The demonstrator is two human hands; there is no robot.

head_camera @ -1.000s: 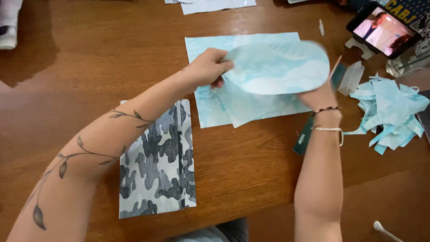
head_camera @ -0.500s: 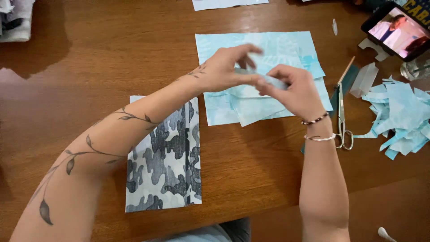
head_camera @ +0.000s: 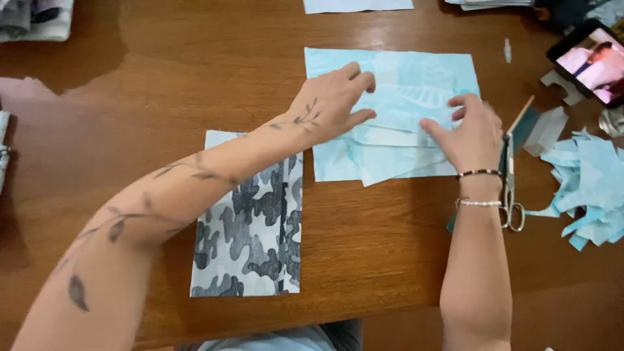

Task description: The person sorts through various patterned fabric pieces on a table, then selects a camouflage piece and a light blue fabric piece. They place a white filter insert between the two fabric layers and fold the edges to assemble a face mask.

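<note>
My left hand (head_camera: 331,101) and right hand (head_camera: 471,133) lie flat, fingers spread, pressing on the light blue fabric stack (head_camera: 396,114) at the far centre of the wooden worktop (head_camera: 162,84); neither grips anything. A grey camouflage fabric piece (head_camera: 250,227) lies nearer me, under my left forearm. Scissors (head_camera: 510,188) rest just right of my right wrist, beside blue fabric scraps (head_camera: 588,185).
</note>
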